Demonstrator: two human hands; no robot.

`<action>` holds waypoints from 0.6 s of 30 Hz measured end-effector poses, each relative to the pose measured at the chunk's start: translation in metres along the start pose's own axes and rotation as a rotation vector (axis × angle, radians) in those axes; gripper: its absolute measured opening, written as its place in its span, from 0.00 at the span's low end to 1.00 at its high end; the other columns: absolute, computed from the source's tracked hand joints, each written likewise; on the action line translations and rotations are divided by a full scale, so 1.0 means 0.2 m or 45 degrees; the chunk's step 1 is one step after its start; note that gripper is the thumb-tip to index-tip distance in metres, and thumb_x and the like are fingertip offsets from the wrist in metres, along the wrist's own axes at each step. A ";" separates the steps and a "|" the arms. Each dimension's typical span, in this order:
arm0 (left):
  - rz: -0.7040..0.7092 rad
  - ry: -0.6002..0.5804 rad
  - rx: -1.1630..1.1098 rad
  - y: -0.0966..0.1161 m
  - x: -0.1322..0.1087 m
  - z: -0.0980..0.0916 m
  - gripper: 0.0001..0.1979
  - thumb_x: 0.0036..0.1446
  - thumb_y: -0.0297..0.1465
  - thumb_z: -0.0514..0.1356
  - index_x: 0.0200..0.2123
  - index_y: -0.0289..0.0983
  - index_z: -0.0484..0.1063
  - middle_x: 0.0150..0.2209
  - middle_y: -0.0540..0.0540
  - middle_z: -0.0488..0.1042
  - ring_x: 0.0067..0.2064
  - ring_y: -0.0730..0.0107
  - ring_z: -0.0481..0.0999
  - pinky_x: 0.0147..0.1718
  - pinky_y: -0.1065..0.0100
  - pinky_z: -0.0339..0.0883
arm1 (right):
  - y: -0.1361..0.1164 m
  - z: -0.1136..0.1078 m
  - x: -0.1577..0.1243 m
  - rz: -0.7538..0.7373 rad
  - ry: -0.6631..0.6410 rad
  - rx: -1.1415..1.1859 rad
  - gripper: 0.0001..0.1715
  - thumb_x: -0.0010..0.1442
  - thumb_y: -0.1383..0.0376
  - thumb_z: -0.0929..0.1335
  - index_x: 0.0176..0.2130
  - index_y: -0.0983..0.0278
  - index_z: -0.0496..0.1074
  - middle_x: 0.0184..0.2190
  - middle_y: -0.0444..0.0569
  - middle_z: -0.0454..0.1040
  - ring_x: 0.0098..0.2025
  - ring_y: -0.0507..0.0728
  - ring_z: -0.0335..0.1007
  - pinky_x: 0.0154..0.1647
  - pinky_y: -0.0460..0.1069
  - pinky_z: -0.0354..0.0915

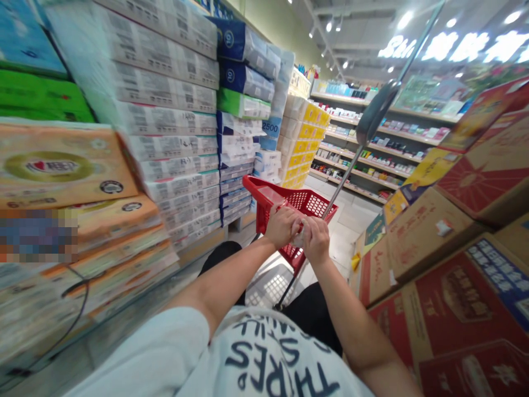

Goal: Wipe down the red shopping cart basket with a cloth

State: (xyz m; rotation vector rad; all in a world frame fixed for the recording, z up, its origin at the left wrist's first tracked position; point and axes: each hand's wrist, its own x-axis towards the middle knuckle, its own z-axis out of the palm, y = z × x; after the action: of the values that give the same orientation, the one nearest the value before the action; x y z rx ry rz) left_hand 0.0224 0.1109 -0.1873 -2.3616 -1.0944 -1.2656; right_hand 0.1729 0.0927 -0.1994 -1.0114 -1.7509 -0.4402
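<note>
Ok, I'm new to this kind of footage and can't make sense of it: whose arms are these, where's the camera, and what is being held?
There is no machine here. The single picture comes from a camera worn on a person's head, looking forward and down, so the arms are their own. The left hand and right hand meet, fingers curled around a small pale item that is too blurred to name. Just beyond them is a red shopping basket with its long grey handle raised. Stacked tissue packs line the left of the aisle, cardboard boxes the right.
</note>
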 end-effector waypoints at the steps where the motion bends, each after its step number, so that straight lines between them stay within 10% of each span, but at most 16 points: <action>1: -0.002 0.003 -0.002 0.00 0.00 0.00 0.14 0.64 0.32 0.47 0.30 0.40 0.70 0.34 0.50 0.75 0.43 0.67 0.69 0.58 0.54 0.49 | 0.00 0.01 -0.01 -0.026 0.047 0.006 0.16 0.66 0.63 0.59 0.43 0.65 0.72 0.43 0.56 0.74 0.48 0.59 0.67 0.51 0.56 0.62; 7: 0.004 0.002 0.001 0.00 0.00 0.00 0.15 0.65 0.32 0.46 0.31 0.40 0.69 0.34 0.50 0.74 0.43 0.66 0.69 0.57 0.54 0.49 | 0.04 -0.01 0.08 0.261 -0.217 0.035 0.25 0.68 0.59 0.55 0.27 0.62 0.70 0.23 0.46 0.70 0.28 0.53 0.65 0.35 0.48 0.62; 13: 0.004 0.002 -0.008 0.00 0.00 0.01 0.16 0.65 0.32 0.46 0.31 0.40 0.70 0.34 0.50 0.74 0.42 0.67 0.70 0.57 0.54 0.48 | 0.04 0.00 -0.02 -0.036 0.045 0.097 0.17 0.66 0.62 0.57 0.43 0.65 0.71 0.43 0.56 0.74 0.48 0.59 0.67 0.50 0.55 0.63; 18: 0.006 0.008 -0.010 0.00 0.00 0.00 0.16 0.65 0.32 0.45 0.31 0.40 0.70 0.34 0.50 0.75 0.43 0.67 0.70 0.57 0.54 0.48 | 0.03 -0.02 0.05 0.182 -0.171 0.000 0.23 0.68 0.61 0.55 0.31 0.62 0.71 0.27 0.48 0.73 0.33 0.55 0.68 0.40 0.51 0.65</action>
State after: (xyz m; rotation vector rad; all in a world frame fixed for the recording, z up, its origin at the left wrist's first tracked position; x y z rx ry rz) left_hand 0.0232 0.1107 -0.1874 -2.3628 -1.0837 -1.2767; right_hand 0.1780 0.0980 -0.1892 -1.1807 -1.7824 -0.2871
